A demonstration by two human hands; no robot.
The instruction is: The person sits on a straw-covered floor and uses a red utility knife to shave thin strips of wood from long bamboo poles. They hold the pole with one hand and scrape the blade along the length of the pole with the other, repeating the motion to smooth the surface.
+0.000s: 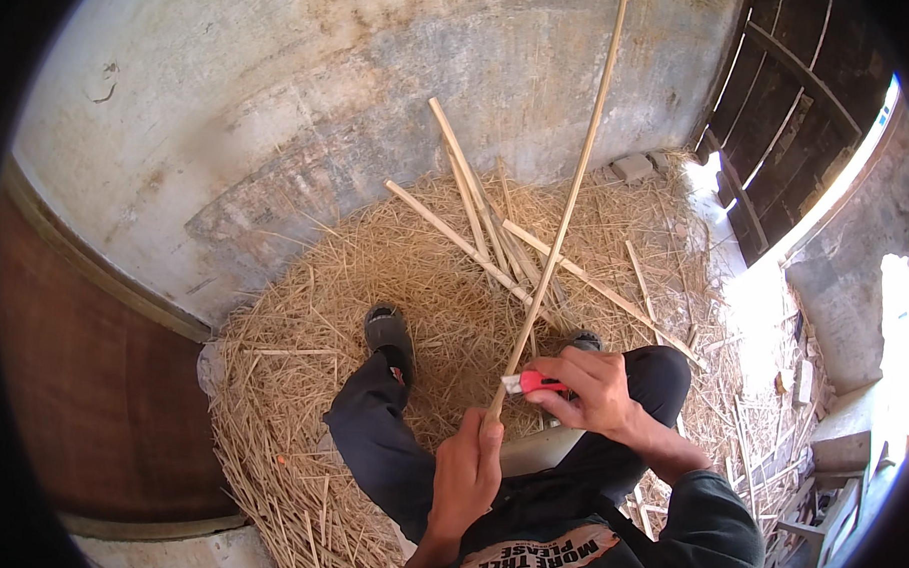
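Out from the left hand (466, 471), a long pale strip (576, 188) runs forward and slightly to the right, its far end passing beyond the top of the view. The left hand is closed around its near end, thumb along it. The right hand (595, 391) sits a little farther forward, just right of the strip, with fingers wrapped around a red cutter (544, 382). The cutter's pale tip points left, across the strip's long axis, just ahead of the left fist; whether it touches or only overlaps in view, I cannot tell. The left hand is nearer the strip's end, the right hand nearer its upper length.

The strip looks woody, slender and nearly straight, with a smooth yellowish face. Ahead of both hands, similar sticks (453, 236) lie crossed in a loose heap, some split-looking and flat-sided. Around them spreads dry, tangled straw (279, 430), thin and brittle-looking. Left of the strip, ahead of the left hand, is a dark shoe (387, 331). Farther forward rises a stained, rough plaster wall (269, 120).
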